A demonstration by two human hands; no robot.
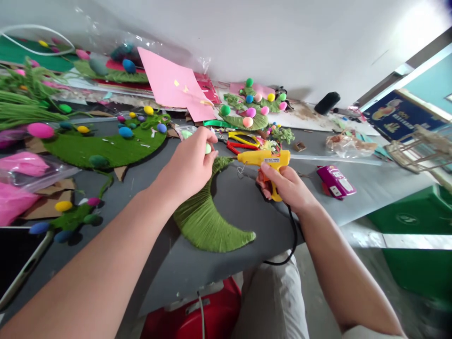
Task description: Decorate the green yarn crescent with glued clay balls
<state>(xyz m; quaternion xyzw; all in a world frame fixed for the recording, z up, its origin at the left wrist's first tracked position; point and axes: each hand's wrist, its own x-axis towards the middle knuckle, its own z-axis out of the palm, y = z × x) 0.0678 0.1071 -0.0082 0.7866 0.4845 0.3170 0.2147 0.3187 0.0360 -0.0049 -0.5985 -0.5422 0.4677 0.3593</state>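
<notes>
My right hand is wrapped round the handle of a yellow hot glue gun, a clear glue stick sticking out of its back end. The nozzle points left at the upper tip of a crescent wound in green yarn, which lies on the grey table. My left hand is above the crescent's upper part, pinching a small pale green ball between thumb and fingers. Whether the nozzle touches the yarn I cannot tell. A black cord hangs from the gun over the table edge.
Yellow-and-red pliers lie just behind the gun. Another green crescent with coloured balls sits at left, a decorated green piece at the back. A purple packet lies right; a green bin stands beyond the edge.
</notes>
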